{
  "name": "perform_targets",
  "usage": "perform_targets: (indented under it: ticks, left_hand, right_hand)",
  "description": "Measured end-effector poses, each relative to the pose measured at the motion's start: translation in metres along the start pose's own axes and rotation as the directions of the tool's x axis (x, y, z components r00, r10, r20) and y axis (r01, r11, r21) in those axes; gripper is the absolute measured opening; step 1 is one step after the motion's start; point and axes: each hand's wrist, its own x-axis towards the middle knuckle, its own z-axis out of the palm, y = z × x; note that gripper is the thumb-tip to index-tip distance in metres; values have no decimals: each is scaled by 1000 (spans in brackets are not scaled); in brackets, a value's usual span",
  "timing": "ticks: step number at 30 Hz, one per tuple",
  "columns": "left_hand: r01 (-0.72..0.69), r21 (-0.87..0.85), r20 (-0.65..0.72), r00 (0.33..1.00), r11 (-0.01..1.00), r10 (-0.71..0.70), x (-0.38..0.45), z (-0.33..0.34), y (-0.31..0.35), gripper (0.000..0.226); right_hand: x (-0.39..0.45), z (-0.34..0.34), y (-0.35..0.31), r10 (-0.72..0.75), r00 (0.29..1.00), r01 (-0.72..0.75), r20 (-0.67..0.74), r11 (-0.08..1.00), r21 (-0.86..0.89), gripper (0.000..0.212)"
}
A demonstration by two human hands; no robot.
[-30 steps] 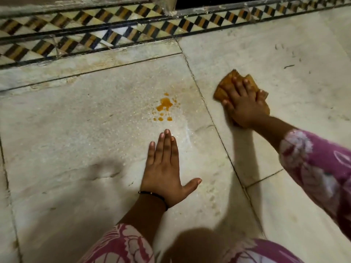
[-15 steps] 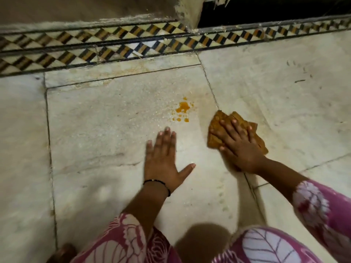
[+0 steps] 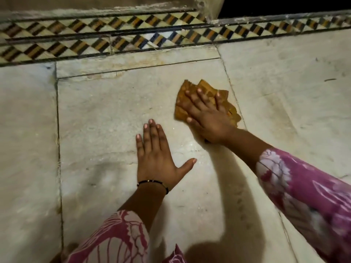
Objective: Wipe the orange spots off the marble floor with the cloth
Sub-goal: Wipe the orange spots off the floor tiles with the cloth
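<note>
Floor (image 3: 106, 111): pale marble slabs, matte, faintly mottled w/ grey-beige veins; thin dark grout lines cut it into big rectangles.
Cloth (image 3: 205, 88): orange-brown, woven check texture, crumpled into a rough flat wad w/ ragged corners; lies on the slab just left of the grout line that runs down the floor's right part.
R hand (image 3: 207, 114): palm down on the cloth, fingers spread and straight, pressing it flat to the marble; not curled round it, so a flat press rather than a closed grasp.
L hand (image 3: 155, 158): near the cloth, below and left of it, not touching it. Flat on bare marble, fingers together and straight, thumb out to the right; holds nothing.
Spots: none visible on the marble around the cloth; can't tell what is under the cloth.
Band (image 3: 152, 182): thin black cord on L wrist, small bead-like bits.
Sleeves (image 3: 303, 186): soft pink-magenta fabric w/ white floral print, on both forearms; the R one runs from the cloth toward the lower right.
Border (image 3: 114, 40): beyond the cloth, far edge of floor; inlaid strip of small diamond tiles in black, amber, cream, framed by dark lines; looks worn and dusty.
Shadows: dark soft shapes on the marble below both arms.
</note>
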Motion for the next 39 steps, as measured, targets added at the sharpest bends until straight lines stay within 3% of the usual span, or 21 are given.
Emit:
perform_targets:
  ticks: [3,6,9,12,15,20,24,27,29,31,34,37,39]
  left_hand:
    - [1,-10,17,1000,1000,-1,-1,-2,-1,119]
    - [5,-13,25,1000,1000,-5,-1,-3,-1,119]
    - [4,-17,22,1000,1000,-3,-1,-3,-1,120]
    - [0,-11,15,1000,1000,0,0,-3,-1,120]
    - [6,-11,9,1000,1000,-6,-1,-3,-1,120]
    - [4,-5,10,1000,1000,-4,-1,-3,0,120]
    - [5,-20,13,1000,1000,-4,-1,-5,0,119]
    - [-1,-14,18,1000,1000,2,-1,-4,-1,119]
    - [1,-11,11,1000,1000,-1,-1,-4,0,119]
    - [-2,-12,7,1000,1000,2,0,-3,-1,119]
    - [-5,-20,-4,1000,1000,5,0,-1,-1,119]
    - [2,-19,-13,1000,1000,-3,0,-1,-1,119]
    - [-2,-26,-7,1000,1000,2,0,-1,-1,119]
  right_hand:
    - [-61,10,19,-90,995,91,45,995,-40,55]
    - [-77,7,54,51,996,-48,72,998,-46,54]
    - [-30,-6,63,231,973,-231,12,973,11,53]
    - [29,-15,41,286,958,-285,-7,955,89,50]
    - [42,-8,2,178,984,-177,-23,983,48,49]
    - [-40,14,-10,-35,999,35,-14,999,-18,51]
    - [-73,8,35,191,981,-192,32,981,22,52]
    - [-35,-4,51,392,920,-390,-8,917,83,49]
    - [10,-13,44,447,894,-442,-15,888,127,49]
    - [49,-16,22,412,911,-408,0,902,142,52]
    - [64,-10,-16,222,975,-221,2,972,79,53]
    - [21,4,-25,19,999,-18,-45,1000,14,51]
    - [-21,11,-12,-4,998,3,-63,1000,-20,52]
